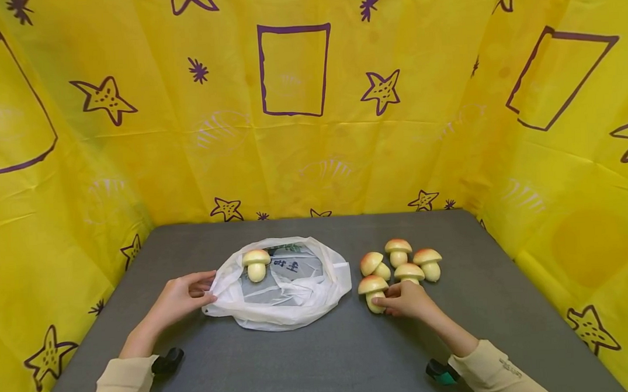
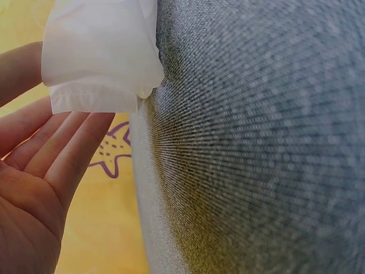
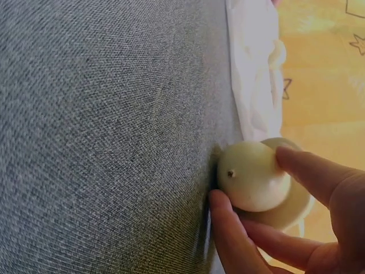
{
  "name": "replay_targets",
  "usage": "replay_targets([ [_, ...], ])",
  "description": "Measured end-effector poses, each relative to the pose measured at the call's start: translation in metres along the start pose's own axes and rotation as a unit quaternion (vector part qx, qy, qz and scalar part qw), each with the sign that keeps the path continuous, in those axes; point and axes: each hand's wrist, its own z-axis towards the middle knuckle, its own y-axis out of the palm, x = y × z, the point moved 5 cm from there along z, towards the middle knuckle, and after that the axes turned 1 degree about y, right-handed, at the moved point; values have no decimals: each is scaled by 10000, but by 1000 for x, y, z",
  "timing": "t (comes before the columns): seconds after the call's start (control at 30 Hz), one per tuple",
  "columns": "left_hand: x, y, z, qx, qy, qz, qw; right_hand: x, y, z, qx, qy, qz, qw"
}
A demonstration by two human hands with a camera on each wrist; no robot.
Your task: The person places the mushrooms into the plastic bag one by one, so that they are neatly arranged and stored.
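A white plastic bag (image 1: 293, 319) lies on the grey table with its mouth spread wide. My left hand (image 1: 179, 298) pinches the bag's rim at its left side, thumb below and fingers above. Inside the opening sits a toy mushroom (image 1: 256, 258) with a pale stem. To the right of the bag, my right hand (image 1: 409, 300) holds the stem of another mushroom (image 1: 372, 284) between thumb and fingers. In the right wrist view the rounded stem end of this mushroom (image 3: 251, 177) shows, low over the cloth.
Several more mushrooms stand behind and beside the right hand, among them one at the back (image 1: 398, 248) and one at the right (image 1: 428, 262). Yellow cloth walls (image 1: 302, 161) close in the table (image 1: 311, 371) at the back and both sides.
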Motion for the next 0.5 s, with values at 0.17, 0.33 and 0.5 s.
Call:
replay_targets([
  [0.17,0,0,0,14,30,19,10000,1,0,1,-9,145,244,9996],
  [0.33,0,0,0,30,56,29,10000,3,1,2,-42,227,331,9992],
  [0.5,0,0,0,30,34,-1,10000,3,0,1,-114,277,456,9985],
])
